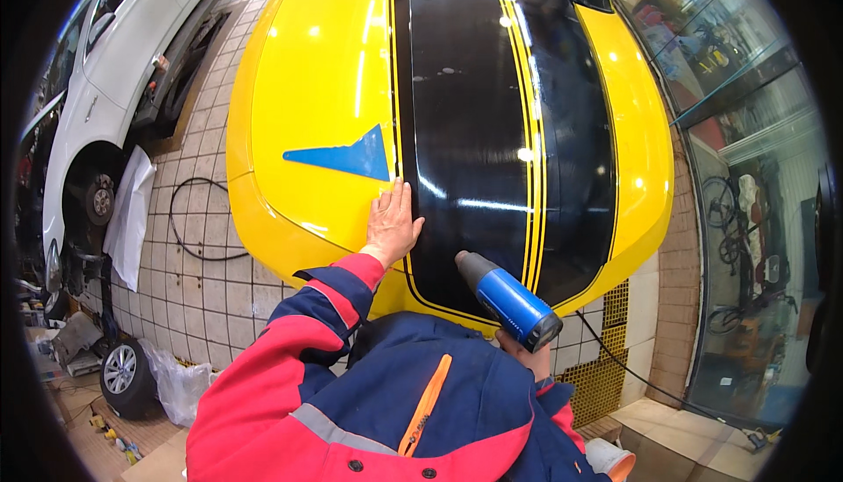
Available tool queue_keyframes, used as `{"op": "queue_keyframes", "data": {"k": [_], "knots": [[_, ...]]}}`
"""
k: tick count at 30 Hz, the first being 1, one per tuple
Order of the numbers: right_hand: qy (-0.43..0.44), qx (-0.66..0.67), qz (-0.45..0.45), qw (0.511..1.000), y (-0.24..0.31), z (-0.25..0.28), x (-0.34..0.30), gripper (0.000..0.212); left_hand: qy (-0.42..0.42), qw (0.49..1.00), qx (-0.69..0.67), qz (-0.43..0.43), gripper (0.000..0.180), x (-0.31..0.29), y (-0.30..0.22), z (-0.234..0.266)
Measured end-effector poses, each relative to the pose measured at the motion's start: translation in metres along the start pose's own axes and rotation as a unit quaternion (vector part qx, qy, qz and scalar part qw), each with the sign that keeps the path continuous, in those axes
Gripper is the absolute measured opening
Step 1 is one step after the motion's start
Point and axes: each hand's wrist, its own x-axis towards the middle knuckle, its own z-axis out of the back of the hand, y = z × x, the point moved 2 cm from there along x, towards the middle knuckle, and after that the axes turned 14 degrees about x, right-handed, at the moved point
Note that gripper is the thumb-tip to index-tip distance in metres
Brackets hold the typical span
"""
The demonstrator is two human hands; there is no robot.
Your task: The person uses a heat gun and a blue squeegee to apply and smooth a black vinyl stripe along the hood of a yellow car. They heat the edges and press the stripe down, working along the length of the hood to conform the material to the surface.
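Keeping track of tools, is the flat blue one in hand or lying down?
Lying down: the flat blue tool rests on the yellow hood; the left hand lies beside it, not gripping.

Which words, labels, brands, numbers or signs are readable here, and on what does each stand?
None clearly readable.
Blue, grey-nosed heat gun: pale lettering on its body, too small.
Navy-and-red jacket: tiny marking by the orange zip, too small.
White car: side emblem, too small.
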Motion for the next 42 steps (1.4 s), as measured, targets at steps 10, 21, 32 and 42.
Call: {"op": "queue_keyframes", "data": {"k": [10, 21, 32, 42], "knots": [[-0.015, 0.03, 0.007, 0.999, 0.011, -0.006, -0.004, 0.065, 0.094, 0.994, -0.044, 0.046, 0.084, 0.072, 0.021, 0.004], [-0.046, 0.085, -0.007, 0.995, 0.004, -0.015, -0.006, 0.065, 0.102, 0.994, 0.006, 0.037, 0.072, 0.144, 0.049, 0.005], [-0.026, 0.035, 0.021, 0.999, 0.009, -0.014, -0.014, 0.068, 0.023, 0.997, 0.003, 0.069, 0.047, 0.104, 0.154, -0.012], [-0.001, 0.018, 0.048, 0.999, 0.002, -0.02, -0.028, 0.074, 0.021, 0.997, 0.017, 0.077, 0.061, 0.045, 0.171, -0.015]]}}
